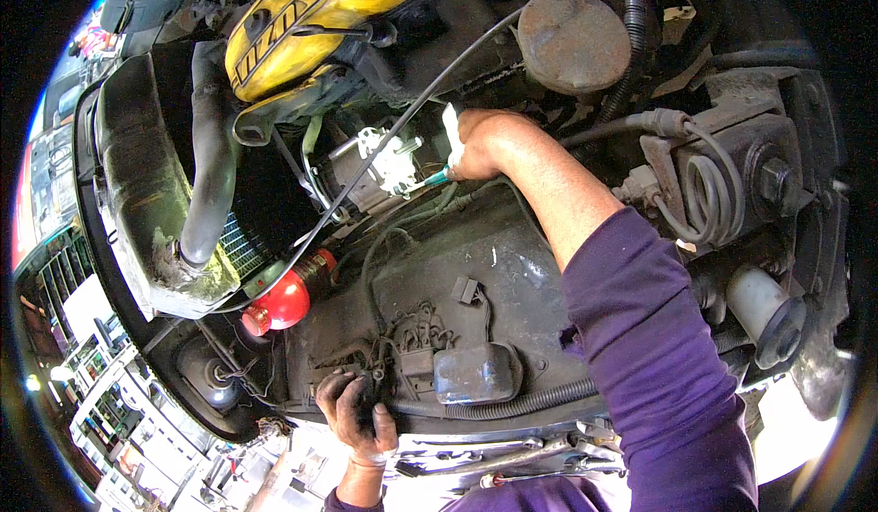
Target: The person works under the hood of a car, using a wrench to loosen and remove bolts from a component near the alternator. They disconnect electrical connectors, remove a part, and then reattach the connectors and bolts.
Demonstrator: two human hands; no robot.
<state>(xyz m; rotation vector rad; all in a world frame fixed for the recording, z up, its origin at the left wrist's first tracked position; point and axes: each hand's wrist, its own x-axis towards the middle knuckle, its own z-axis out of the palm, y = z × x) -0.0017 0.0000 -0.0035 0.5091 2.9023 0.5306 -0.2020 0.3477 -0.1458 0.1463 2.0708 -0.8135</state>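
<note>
My right hand (pixel 477 146) reaches deep into an engine bay, its fingers mostly turned away from view. It grips a thin tool with a teal handle (pixel 437 179), whose tip points at a brightly lit metal engine part (pixel 393 162). A white strip (pixel 451 132), perhaps paper or cloth, shows beside the fingers. My left hand (pixel 352 416), dirty with grease, is at the near edge of the bay. Its fingers curl over something dark beside the corrugated hose (pixel 521 404); what exactly they hold is hidden.
A yellow engine cover (pixel 315 27) lies at the top. To the left are a radiator (pixel 137 173) with a thick black hose (pixel 208 160) and a red bottle-shaped object (pixel 285 300). A black cable (pixel 430 91) crosses above the lit part. A round rusty cap (pixel 573 43) sits beyond my right arm.
</note>
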